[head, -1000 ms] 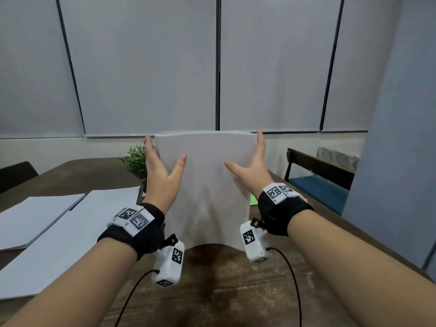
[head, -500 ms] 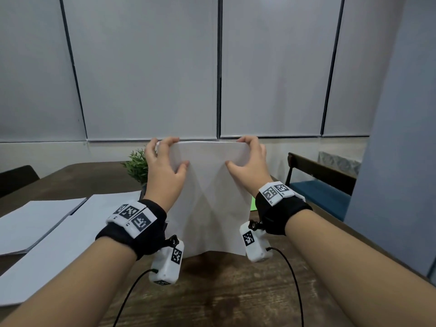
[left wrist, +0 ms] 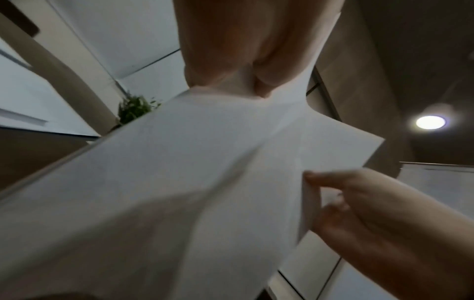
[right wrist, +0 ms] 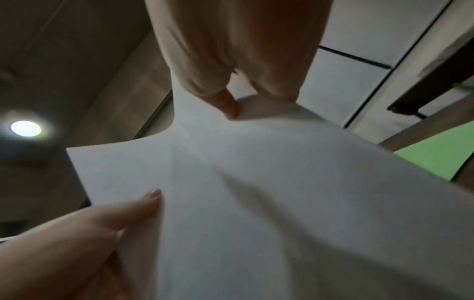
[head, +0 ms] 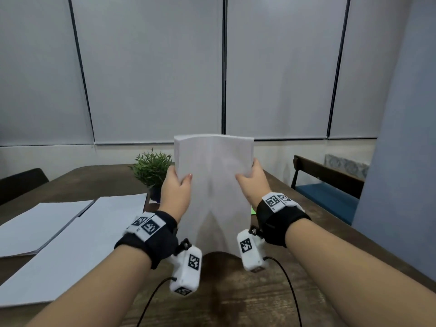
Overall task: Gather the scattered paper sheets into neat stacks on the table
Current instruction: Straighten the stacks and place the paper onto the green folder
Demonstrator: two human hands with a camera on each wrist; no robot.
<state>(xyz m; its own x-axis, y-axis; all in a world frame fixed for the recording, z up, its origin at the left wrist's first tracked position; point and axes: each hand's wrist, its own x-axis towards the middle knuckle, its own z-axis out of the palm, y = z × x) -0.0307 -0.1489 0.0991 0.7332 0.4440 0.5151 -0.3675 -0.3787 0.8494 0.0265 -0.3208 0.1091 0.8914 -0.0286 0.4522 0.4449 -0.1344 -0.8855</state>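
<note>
A bundle of white paper sheets (head: 213, 185) stands upright on the wooden table (head: 236, 291), its bottom edge bowed on the wood. My left hand (head: 175, 185) grips its left edge, thumb on the near face. On the other side my right hand (head: 251, 182) grips the right edge the same way. The left wrist view shows the bundle (left wrist: 205, 172) from below with my left thumb (left wrist: 261, 85) pressed on it. In the right wrist view the sheets (right wrist: 256, 192) buckle between both hands. Two more white stacks (head: 42, 223) (head: 77, 251) lie flat at the left.
A small potted plant (head: 152, 168) stands just behind my left hand. A green sheet (right wrist: 441, 154) lies on the table behind the bundle at the right. A wooden chair with a blue seat (head: 328, 197) is beyond the right table edge; a dark chair back (head: 21, 182) at far left.
My hands slid down from the bundle's top corners to its side edges. The top of the bundle now stands free above my fingers and the sheets look squared.
</note>
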